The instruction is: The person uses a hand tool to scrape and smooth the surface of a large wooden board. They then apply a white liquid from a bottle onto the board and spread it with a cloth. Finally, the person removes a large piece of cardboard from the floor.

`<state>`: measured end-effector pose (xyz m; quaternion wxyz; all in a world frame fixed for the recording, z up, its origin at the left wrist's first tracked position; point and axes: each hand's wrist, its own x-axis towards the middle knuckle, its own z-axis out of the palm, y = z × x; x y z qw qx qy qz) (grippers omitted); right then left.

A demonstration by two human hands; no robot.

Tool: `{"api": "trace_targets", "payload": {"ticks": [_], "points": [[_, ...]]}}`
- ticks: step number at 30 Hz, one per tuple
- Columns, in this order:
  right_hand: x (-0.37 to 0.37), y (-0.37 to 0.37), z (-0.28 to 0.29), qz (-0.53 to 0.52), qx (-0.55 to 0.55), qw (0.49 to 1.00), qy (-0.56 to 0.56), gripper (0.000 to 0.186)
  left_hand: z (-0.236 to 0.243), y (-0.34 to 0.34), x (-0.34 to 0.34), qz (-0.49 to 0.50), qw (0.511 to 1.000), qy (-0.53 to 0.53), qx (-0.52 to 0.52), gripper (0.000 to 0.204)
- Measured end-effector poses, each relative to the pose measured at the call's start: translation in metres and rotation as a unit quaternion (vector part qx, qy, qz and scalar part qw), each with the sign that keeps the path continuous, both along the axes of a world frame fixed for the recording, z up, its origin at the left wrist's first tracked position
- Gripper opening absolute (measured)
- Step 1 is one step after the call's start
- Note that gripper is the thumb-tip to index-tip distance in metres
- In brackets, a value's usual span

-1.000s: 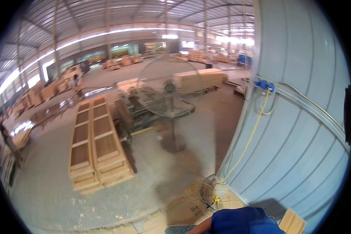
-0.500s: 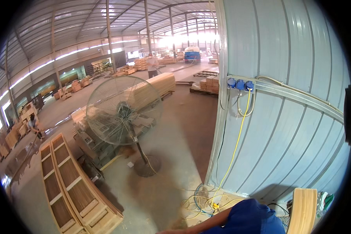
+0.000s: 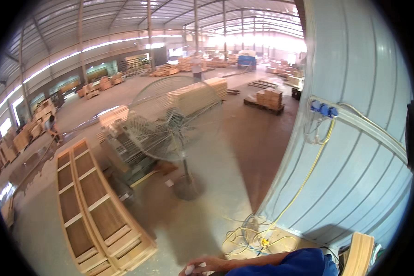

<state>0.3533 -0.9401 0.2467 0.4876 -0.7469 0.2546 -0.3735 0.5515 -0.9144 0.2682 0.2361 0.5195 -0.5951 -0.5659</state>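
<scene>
Now, in the head view, the right hand (image 3: 203,266) shows at the lower edge, on the near side of the pedestal fan (image 3: 175,118); half a second ago only its forearm was clearly in sight. Its fingers look curled, with pale patches at the tips, but I cannot tell whether they grip anything. The left hand is out of view. Two framed wooden panels (image 3: 103,218) lie to the fan's left and nearer, apart from the visible hand. A yellow cable (image 3: 330,131) runs down to loose coils to the fan's right and nearer, beyond the blue sleeve (image 3: 303,262). The whole view has swung, yet fan and panels keep their arrangement, so I judge that the hand has shifted neither.
</scene>
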Motion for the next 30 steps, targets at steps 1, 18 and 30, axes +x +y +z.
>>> {"api": "trace_targets", "payload": {"ticks": [1,18,30], "points": [[0.025,-0.018,-0.017,0.014,0.112,0.994,-0.002,0.038,-0.025,-0.007,0.016,0.043,0.996,0.039,0.061,0.037],[0.138,-0.022,-0.058,0.299,0.202,0.93,0.066,0.027,-0.119,0.082,0.073,0.327,0.942,0.037,-0.061,0.033],[0.139,0.029,-0.086,0.408,0.184,0.866,0.221,0.026,-0.15,0.271,-0.072,0.694,0.689,0.184,0.094,0.041]]}}
